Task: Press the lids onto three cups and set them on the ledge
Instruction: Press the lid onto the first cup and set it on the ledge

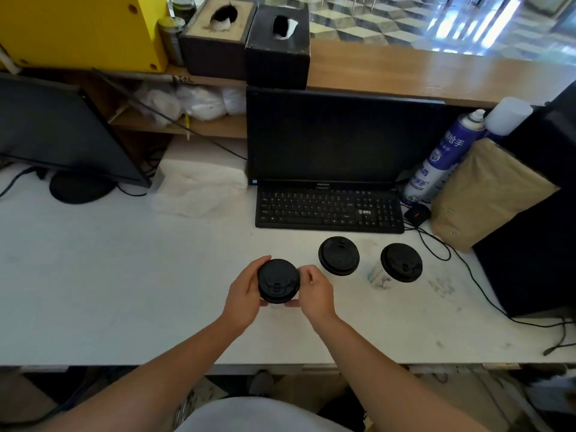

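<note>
Three paper cups with black lids stand on the white desk. My left hand [246, 294] and my right hand [314, 291] wrap around the nearest cup [278, 280] from both sides, fingers at the rim of its black lid; its white body is almost hidden. A second lidded cup [338, 255] stands just to the right, seen from above. The third lidded cup [397, 265] stands further right, with its white printed side showing. The wooden ledge [420, 76] runs along the back, above the monitor.
A black monitor [343, 135] and keyboard [328, 208] sit behind the cups. Two tissue boxes [277, 45] and a yellow box [84, 26] occupy the ledge's left part. Spray cans [436, 163], a brown paper bag [486, 194] and cables lie to the right; a second monitor [62, 129] stands left.
</note>
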`<state>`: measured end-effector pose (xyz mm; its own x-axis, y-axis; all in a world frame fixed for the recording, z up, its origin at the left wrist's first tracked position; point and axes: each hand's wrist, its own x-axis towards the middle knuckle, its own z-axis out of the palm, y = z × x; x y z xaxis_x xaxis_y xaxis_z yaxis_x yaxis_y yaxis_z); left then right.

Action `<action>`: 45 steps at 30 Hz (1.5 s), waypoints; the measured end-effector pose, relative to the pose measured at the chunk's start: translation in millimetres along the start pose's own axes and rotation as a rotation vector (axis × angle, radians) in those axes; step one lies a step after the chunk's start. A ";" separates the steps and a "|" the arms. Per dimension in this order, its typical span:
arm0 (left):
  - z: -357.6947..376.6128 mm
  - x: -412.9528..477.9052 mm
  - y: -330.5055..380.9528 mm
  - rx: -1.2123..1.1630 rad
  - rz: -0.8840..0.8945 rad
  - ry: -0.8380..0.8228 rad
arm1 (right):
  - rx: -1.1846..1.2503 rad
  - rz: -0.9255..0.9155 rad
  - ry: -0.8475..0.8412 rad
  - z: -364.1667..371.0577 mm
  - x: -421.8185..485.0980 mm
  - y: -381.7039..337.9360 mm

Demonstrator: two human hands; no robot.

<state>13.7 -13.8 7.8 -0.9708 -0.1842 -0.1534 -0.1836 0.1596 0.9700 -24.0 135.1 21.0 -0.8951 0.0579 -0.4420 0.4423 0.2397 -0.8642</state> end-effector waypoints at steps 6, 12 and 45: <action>0.9 -7.5 -3.6 -0.024 -0.081 0.165 | 0.471 0.245 -0.055 5.2 -10.8 13.1; -4.5 5.1 -6.2 0.031 -0.205 0.156 | 0.393 0.259 -0.101 8.6 -11.8 9.1; -16.2 6.8 2.6 0.192 0.026 0.089 | 0.271 0.010 0.065 19.5 -10.1 14.2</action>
<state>9.2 -30.3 12.4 -0.9596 -0.2616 -0.1031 -0.1929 0.3455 0.9184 -7.6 119.0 8.5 -0.8883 0.1236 -0.4424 0.4425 -0.0282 -0.8963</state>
